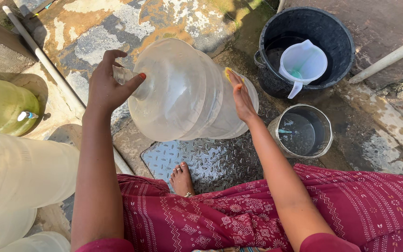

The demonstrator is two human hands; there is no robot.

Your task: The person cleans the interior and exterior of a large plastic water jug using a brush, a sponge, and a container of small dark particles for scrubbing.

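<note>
A large clear plastic water jug (183,91) lies tilted on its side over a wet metal checker plate (201,161). My left hand (106,86) grips the jug's neck at the left. Against the jug's side, near its base, my right hand (241,98) presses a small yellow sponge (229,73). My bare foot (182,179) rests on the plate below the jug, and my red patterned skirt fills the bottom of the view.
A black bucket (339,42) at the top right holds water and a white jug with a handle (302,63). A small metal bucket of water (304,130) stands to the right. Pale jugs (5,105) crowd the left. White pipes (47,63) cross the wet stone floor.
</note>
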